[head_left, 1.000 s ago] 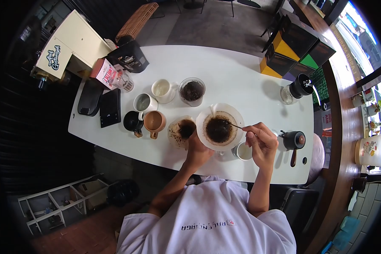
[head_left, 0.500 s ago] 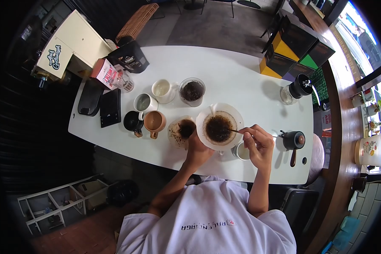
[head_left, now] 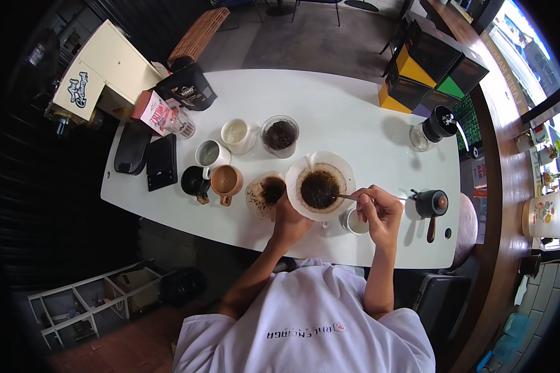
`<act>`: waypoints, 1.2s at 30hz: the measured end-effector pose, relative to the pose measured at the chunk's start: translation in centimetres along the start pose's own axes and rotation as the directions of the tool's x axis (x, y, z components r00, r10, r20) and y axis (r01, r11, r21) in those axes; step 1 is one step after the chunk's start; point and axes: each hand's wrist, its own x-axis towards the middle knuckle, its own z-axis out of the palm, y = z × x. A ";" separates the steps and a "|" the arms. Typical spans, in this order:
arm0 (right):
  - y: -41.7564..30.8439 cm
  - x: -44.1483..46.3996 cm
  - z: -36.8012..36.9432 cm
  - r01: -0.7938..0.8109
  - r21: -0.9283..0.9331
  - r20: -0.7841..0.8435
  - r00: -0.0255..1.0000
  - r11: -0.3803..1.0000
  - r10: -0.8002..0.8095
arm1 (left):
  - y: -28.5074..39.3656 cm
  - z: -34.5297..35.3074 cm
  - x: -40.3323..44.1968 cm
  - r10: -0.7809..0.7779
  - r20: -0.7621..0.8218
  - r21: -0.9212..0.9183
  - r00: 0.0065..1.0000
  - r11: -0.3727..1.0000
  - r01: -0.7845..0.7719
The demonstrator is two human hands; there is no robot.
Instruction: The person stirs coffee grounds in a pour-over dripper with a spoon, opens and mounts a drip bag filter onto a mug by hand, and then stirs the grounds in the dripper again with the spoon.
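Note:
My left hand (head_left: 290, 222) is closed on the side of a coffee dripper (head_left: 297, 202) lined with a pale paper filter (head_left: 344, 169). Dark wet coffee grounds (head_left: 318, 188) fill its middle. Between the fingertips of my right hand (head_left: 382, 214) is a thin spoon (head_left: 350, 197), its tip at the edge of the grounds. A used paper filter (head_left: 253, 200) with grounds stuck to it lies just left of my left hand, partly hidden by it. Below the dripper, a white cup (head_left: 356, 222) stands partly covered.
Left of the dripper stand a glass of dark grounds (head_left: 280, 136), a brown cup (head_left: 226, 180), a black cup (head_left: 195, 181) and white mugs (head_left: 238, 136). A hand grinder (head_left: 438, 126) and a small black kettle (head_left: 430, 204) are on the right. Stacked boxes (head_left: 426, 68) stand behind.
The spoon's tip has moved slightly toward me along the right edge of the grounds. My left hand stays on the dripper, and the whole view has shifted a little.

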 end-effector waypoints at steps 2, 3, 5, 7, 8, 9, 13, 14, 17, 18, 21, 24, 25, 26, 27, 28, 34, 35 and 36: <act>0.0 0.0 0.0 -0.017 0.062 -0.009 1.000 0.998 0.018 | -0.2 0.0 -0.1 0.007 0.019 0.013 1.000 1.000 -0.008; 0.0 0.0 -0.1 -0.017 0.062 -0.009 1.000 0.998 0.018 | -0.2 0.0 0.0 0.008 0.019 0.013 1.000 1.000 -0.008; -0.1 -0.1 -0.2 -0.025 0.074 -0.012 1.000 0.997 0.026 | 0.0 -0.1 0.1 0.029 0.020 0.043 0.999 0.999 -0.030; 0.0 -0.1 -0.3 -0.029 0.064 -0.010 1.000 0.998 0.030 | 0.0 0.0 0.1 0.009 0.012 0.020 1.000 1.000 -0.010; 0.0 -0.1 -0.3 -0.033 0.055 -0.008 0.999 0.998 0.034 | 0.0 0.0 0.1 -0.011 0.004 -0.002 1.000 1.000 0.011; 0.0 -0.1 -0.3 -0.032 0.055 -0.008 0.999 0.998 0.033 | 0.0 0.0 0.1 -0.010 0.004 -0.001 1.000 1.000 0.010; -0.1 -0.1 -0.3 -0.025 0.060 -0.005 1.000 0.998 0.025 | 0.0 -0.1 0.1 0.019 0.019 0.022 1.000 1.000 -0.019; -0.1 -0.1 -0.3 -0.022 0.062 -0.004 1.000 0.998 0.022 | 0.0 -0.1 0.1 0.014 0.021 0.019 1.000 1.000 -0.014; 0.4 -0.2 -0.4 -0.008 0.079 -0.005 1.000 0.997 0.009 | 0.0 -0.1 0.1 0.024 0.018 0.015 1.000 1.000 -0.024; 0.3 -0.1 -0.3 -0.009 0.080 -0.005 1.000 0.997 0.009 | 0.0 -0.1 0.1 0.023 0.019 0.016 1.000 1.000 -0.024; 0.3 -0.1 -0.1 -0.021 0.152 -0.077 0.997 0.988 0.033 | -0.3 -0.1 0.0 0.012 0.022 -0.004 1.000 1.000 -0.012; 0.4 0.0 -0.1 -0.001 0.160 -0.094 0.995 0.987 0.017 | -0.3 -0.1 0.0 0.024 0.024 0.006 0.999 1.000 -0.024; 0.3 0.0 -0.1 -0.006 0.168 -0.103 0.994 0.986 0.023 | -0.2 -0.1 0.0 0.025 0.020 -0.001 1.000 1.000 -0.025; 0.3 0.1 -0.1 -0.010 0.177 -0.111 0.993 0.984 0.030 | -0.1 -0.1 0.1 0.026 0.015 -0.008 1.000 1.000 -0.026; 0.2 0.1 0.0 -0.010 0.176 -0.111 0.993 0.984 0.030 | 0.0 -0.1 0.1 0.025 0.014 -0.008 1.000 1.000 -0.025; 0.1 0.1 0.0 -0.011 0.170 -0.116 0.993 0.985 0.031 | 0.1 0.0 0.2 -0.001 0.007 -0.015 1.000 1.000 0.002; 0.3 0.1 0.0 -0.032 0.153 -0.131 0.990 0.988 0.052 | -0.1 -0.1 0.3 0.019 0.009 0.006 1.000 1.000 -0.019; 0.2 0.1 0.0 -0.039 0.141 -0.129 0.990 0.989 0.057 | -0.2 -0.1 0.3 0.054 0.017 0.036 0.998 0.998 -0.055; 0.2 0.1 0.0 -0.038 0.140 -0.130 0.990 0.989 0.057 | -0.2 -0.1 0.3 0.054 0.017 0.035 0.998 0.998 -0.055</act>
